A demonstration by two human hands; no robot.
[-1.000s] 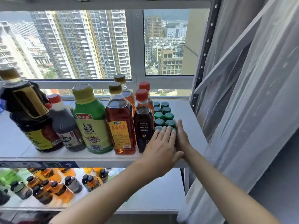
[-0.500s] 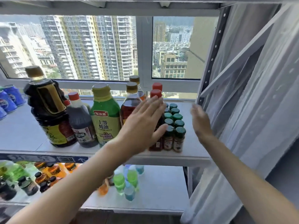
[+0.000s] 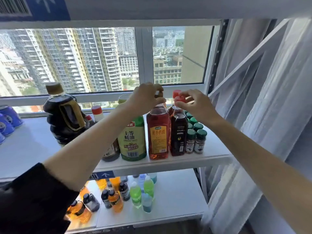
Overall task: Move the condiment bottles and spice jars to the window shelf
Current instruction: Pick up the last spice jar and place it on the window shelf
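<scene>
On the white window shelf (image 3: 30,149) stands a row of condiment bottles. My left hand (image 3: 145,97) is closed around the cap of the amber cooking wine bottle (image 3: 158,132). My right hand (image 3: 195,103) pinches the red cap of the dark vinegar bottle (image 3: 179,132) beside it. A green oyster sauce bottle (image 3: 132,139) stands left of these, partly behind my left forearm. Several green-capped spice jars (image 3: 196,141) are packed at the right end. A big dark soy sauce bottle (image 3: 65,115) is at the left.
Blue cans (image 3: 8,120) sit at the shelf's far left. The lower shelf (image 3: 177,200) holds several small drink bottles (image 3: 116,196). A sheer white curtain (image 3: 270,98) hangs close on the right beside the rack's upright post (image 3: 217,54). Another shelf board is overhead.
Both hands have left the spice jars and risen to the bottle tops, the left closing on the amber bottle's cap and the right on the red cap. The view has tilted up.
</scene>
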